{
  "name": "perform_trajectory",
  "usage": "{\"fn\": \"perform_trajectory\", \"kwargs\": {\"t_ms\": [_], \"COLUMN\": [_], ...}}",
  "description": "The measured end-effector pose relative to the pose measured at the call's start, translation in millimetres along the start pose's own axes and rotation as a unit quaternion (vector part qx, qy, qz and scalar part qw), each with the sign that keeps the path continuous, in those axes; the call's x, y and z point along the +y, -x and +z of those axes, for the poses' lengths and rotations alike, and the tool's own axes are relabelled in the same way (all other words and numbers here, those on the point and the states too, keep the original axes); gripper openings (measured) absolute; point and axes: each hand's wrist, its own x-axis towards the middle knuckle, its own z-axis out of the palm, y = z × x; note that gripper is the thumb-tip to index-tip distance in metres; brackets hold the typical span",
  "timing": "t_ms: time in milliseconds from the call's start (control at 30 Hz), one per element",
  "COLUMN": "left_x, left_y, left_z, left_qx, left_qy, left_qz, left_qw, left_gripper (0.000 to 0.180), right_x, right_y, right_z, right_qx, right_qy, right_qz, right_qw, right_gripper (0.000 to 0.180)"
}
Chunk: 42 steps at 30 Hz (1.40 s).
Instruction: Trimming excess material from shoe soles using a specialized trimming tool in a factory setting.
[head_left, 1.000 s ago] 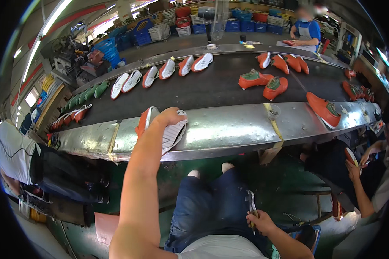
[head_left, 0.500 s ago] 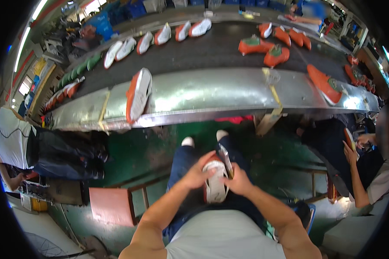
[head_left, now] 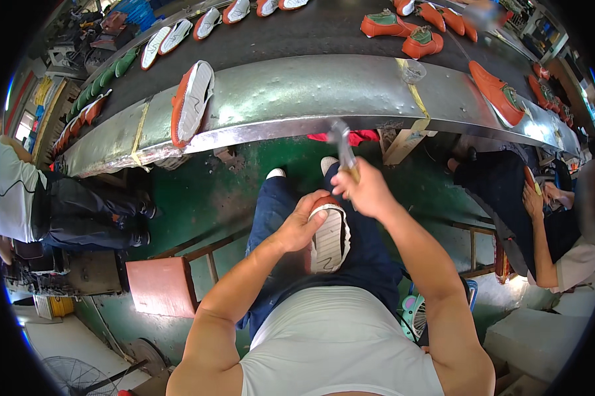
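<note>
A red shoe with a white ridged sole (head_left: 329, 245) lies sole up on my lap. My left hand (head_left: 302, 223) is closed around its far end, thumb on the edge of the sole. My right hand (head_left: 365, 189) grips the handle of a hammer (head_left: 340, 137), raised above and beyond the shoe. The hammer's metal head is blurred by motion and does not touch the shoe. Straight ahead to the left, another red shoe with its white sole showing (head_left: 193, 104) lies on its side on the metal ledge.
A dark conveyor belt (head_left: 291, 41) carries red, white-soled and green shoes behind the metal ledge (head_left: 284, 89). A clear cup (head_left: 413, 70) stands on the ledge. People sit at both sides. A pinkish stool (head_left: 159, 287) is at left, a small fan (head_left: 414, 317) by my right side.
My right hand has lifted the hammer up and away from the shoe. My left hand still holds the shoe on my lap. The view has tipped downward.
</note>
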Motion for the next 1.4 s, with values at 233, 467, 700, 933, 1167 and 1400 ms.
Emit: {"fn": "perform_trajectory", "kwargs": {"t_ms": [233, 467, 700, 933, 1167, 1400], "left_x": [3.2, -4.8, -15.4, -36.4, -30.0, -38.8], "left_y": [9.7, 14.4, 19.4, 30.0, 36.6, 28.3], "left_z": [-21.4, -27.4, -28.1, -33.4, -37.9, -33.7], "left_qx": [0.030, 0.062, 0.091, 0.124, 0.106, 0.203], "left_qy": [0.160, 0.132, 0.113, 0.246, 0.255, 0.271], "left_qz": [-0.033, -0.022, -0.050, -0.022, -0.031, -0.084], "left_qw": [0.986, 0.989, 0.988, 0.961, 0.961, 0.937], "left_gripper": [0.051, 0.051, 0.049, 0.046, 0.045, 0.040], "right_x": [21.1, 41.1, 25.2, 58.1, 37.8, 8.0], "right_y": [96.3, 96.3, 69.5, 62.4, 75.7, 62.2], "right_z": [-18.6, 21.9, 17.9, 34.1, 30.5, 28.2], "right_qx": [-0.137, -0.215, -0.275, -0.165, -0.163, -0.262], "right_qy": [0.020, -0.167, 0.007, 0.271, 0.395, 0.379], "right_qz": [0.068, 0.157, 0.176, -0.076, -0.076, 0.055], "right_qw": [0.988, 0.949, 0.945, 0.945, 0.901, 0.886], "right_gripper": [0.030, 0.026, 0.024, 0.026, 0.022, 0.024]}}
